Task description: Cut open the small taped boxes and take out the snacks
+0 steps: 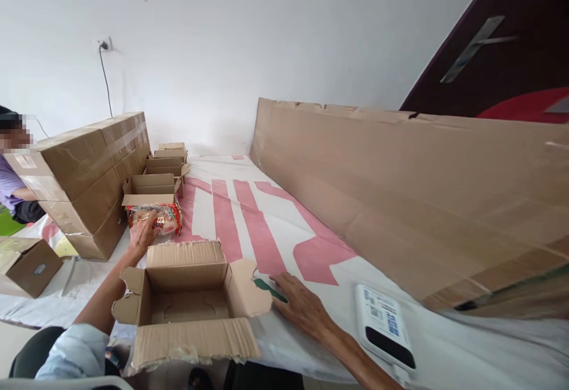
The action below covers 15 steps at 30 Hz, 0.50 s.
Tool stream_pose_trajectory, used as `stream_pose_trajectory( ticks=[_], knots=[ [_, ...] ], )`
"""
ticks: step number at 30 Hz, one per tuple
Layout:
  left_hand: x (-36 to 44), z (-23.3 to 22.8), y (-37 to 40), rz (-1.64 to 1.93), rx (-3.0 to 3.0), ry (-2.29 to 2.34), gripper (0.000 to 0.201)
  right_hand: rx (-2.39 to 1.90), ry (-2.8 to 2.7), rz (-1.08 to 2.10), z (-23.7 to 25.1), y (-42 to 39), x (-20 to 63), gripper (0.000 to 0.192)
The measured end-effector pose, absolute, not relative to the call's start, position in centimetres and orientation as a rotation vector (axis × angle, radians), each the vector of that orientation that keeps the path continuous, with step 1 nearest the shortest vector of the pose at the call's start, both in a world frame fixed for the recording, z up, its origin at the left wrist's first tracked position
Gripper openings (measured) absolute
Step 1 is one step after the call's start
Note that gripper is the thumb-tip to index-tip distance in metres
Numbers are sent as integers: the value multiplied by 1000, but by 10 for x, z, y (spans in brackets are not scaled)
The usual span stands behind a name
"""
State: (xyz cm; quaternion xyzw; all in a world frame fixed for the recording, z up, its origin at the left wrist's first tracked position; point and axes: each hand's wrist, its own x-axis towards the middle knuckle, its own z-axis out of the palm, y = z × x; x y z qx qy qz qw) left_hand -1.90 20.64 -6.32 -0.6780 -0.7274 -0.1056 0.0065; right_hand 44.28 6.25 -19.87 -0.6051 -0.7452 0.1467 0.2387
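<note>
1. Nearest the camera, an open cardboard box [191, 301] sat on the worktop [311, 342], its four flaps folded outward and its inside bare.
2. At the near right of that box, the right hand [304, 307] lay flat, palm down on the white cloth, fingers spread and clamped on nothing; its fingertips touched a small green object [269, 288] lying just beside the box's right flap.
3. Farther off on the left, the left hand [143, 231] reached past the box's far flap and rested on a red and clear food packet [166, 217]; its fingers were curled over the packet's near edge, though whether they truly clamped it could not be told.
4. That packet lay on the worktop between the open box and a row of small open cartons [153, 187] running away toward the far wall.
5. Left of the cartons stood a stack of large taped cartons [84, 182], and a smaller closed carton [29, 262] sat at the near left edge.
6. On the near right, a white device with a blue label [384, 325] lay flat on the cloth, well apart from the right hand.
7. Along the right side, a long cardboard sheet [400, 188] stood on edge, leaning back.
8. Broad pink markings [262, 230] crossed the cloth between the boxes and that sheet.
9. At the far left, another person in a purple sleeve [9, 185] sat partly hidden behind the stack.
</note>
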Motion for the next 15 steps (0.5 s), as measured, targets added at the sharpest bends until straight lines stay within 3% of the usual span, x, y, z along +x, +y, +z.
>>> stream_pose_trajectory(
  ticks=[7, 15],
  knots=[
    [-36, -64, 220, -522, -2332, -2067, 71, -1572, -2077, 221, -203, 60, 430, 22],
    [-66, -42, 200, -657, -2626, -1840, 57, -1545, -2005, -132, -225, 58, 415, 19]
  ],
)
